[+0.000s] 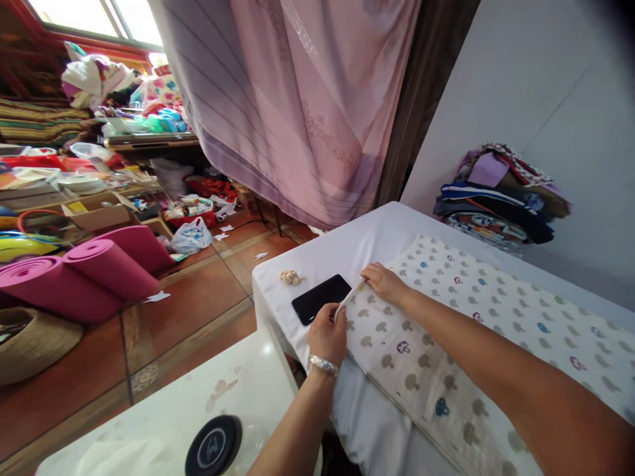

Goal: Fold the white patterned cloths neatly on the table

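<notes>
Mushroom-print cloth (496, 297) spread on white-covered table (342, 254), end edge pinched in both hands.
Left hand (328, 334) fingers closed on the nearer stretch, right hand (384, 283) gripping farther along; black phone (321, 299) just beside, beige clump (290, 277) near it.

The left hand (328, 330) and right hand (384, 283) pinch the edge of a mushroom-print cloth (491, 291) on the white-draped bench (362, 244). A black smartphone (321, 299) lies just beyond the left hand, near a beige clump (290, 277). Beyond the hands hangs a pink curtain (307, 99); well to their left lie rolled pink mats (116, 268).
</notes>
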`<state>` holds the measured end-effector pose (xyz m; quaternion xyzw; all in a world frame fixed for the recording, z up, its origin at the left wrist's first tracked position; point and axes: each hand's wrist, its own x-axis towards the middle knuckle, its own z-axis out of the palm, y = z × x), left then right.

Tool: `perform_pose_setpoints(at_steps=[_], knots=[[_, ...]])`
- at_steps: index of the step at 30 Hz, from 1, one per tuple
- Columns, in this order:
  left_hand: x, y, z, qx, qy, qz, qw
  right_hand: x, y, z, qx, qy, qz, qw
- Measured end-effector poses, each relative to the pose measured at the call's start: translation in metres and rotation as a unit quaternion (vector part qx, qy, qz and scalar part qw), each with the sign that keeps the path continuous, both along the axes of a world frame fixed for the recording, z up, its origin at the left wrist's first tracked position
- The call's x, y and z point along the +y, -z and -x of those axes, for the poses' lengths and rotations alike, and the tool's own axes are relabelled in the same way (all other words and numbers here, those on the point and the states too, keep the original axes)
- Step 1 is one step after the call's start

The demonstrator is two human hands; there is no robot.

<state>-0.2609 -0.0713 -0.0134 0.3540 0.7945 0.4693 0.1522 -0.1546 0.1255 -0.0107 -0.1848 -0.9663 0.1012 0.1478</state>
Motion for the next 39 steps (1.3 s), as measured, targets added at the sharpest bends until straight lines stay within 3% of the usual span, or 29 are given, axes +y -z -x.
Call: perform_pose_setpoints(at_steps=[10, 16, 21, 30, 39], knots=[[0.000, 0.003, 0.005, -0.027, -0.002, -0.012, 1.000, 0.001, -0.007, 0.003, -0.018, 0.003, 0.015, 1.000], [-0.001, 0.000, 0.005, -0.045, -0.002, -0.022, 0.999, 0.030, -0.019, -0.012, -0.064, -0.059, 0.050, 0.995], [-0.002, -0.002, 0.004, -0.056, -0.005, -0.025, 0.998, 0.060, -0.027, -0.025, -0.137, -0.001, 0.050, 0.989], [-0.001, 0.000, 0.004, -0.053, -0.005, -0.018, 0.998, 0.096, -0.022, -0.064, -0.112, 0.191, -0.008, 0.975], [-0.001, 0.000, 0.003, -0.053, -0.009, -0.026, 0.998, 0.092, -0.017, -0.062, -0.153, 0.136, -0.033, 0.978]])
